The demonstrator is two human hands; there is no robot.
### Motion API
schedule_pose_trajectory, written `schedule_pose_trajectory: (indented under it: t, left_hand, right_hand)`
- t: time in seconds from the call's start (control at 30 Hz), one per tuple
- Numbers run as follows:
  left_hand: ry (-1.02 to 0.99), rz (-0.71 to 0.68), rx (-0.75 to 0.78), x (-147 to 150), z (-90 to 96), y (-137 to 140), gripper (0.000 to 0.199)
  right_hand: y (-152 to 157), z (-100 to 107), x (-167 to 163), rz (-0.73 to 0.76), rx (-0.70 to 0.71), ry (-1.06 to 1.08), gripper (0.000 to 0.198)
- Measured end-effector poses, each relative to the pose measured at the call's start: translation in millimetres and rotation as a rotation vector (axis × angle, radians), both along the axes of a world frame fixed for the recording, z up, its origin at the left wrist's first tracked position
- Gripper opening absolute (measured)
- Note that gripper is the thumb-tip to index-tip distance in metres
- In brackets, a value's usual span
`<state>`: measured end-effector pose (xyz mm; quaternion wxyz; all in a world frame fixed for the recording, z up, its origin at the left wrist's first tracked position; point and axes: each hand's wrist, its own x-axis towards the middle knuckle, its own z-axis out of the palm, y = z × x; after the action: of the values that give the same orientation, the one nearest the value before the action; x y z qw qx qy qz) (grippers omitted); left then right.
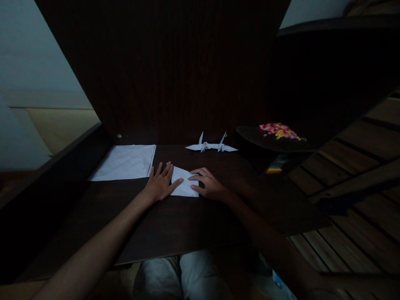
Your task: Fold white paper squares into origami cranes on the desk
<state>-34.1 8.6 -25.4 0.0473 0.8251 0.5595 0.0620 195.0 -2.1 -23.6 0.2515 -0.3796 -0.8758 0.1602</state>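
Note:
A folded piece of white paper (182, 189) lies on the dark wooden desk between my two hands. My left hand (160, 183) rests flat over its left side with the fingers spread, the thumb reaching onto the paper. On the right edge, my right hand (208, 183) touches the paper with its fingers apart and slightly bent. Parts of the paper are hidden under both hands. Behind it, two white origami cranes (211, 146) stand side by side against the back board.
A stack of white paper sheets (125, 161) lies to the left. On a raised corner shelf (250, 135) at the right is a heap of small pink, red and yellow pieces (279, 130). A side panel (62, 166) bounds the desk at the left.

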Motion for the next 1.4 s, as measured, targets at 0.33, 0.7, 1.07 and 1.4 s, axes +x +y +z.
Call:
schedule_pose_trajectory:
  t: [0.33,0.7,1.07,1.4]
  left_hand:
    - [-0.014,-0.037,-0.012,-0.9,2.8,-1.2,0.088]
    - [-0.076,-0.265,-0.003,0.5,-1.9,-1.1,0.087]
    - [-0.148,-0.261,0.075,4.0,-0.8,-2.8,0.081]
    - [-0.298,-0.173,0.271,11.7,17.5,-7.1,0.031]
  right_hand:
    - [-0.7,-2.1,-1.8,-0.056,-0.088,0.035,0.039]
    - [3.1,2.3,-3.1,-0.105,-0.210,0.308,0.021]
    - [1.5,7.5,-4.3,-0.125,-0.281,0.365,0.012]
    - [1.3,6.5,-3.4,-0.130,-0.268,0.401,0.013]
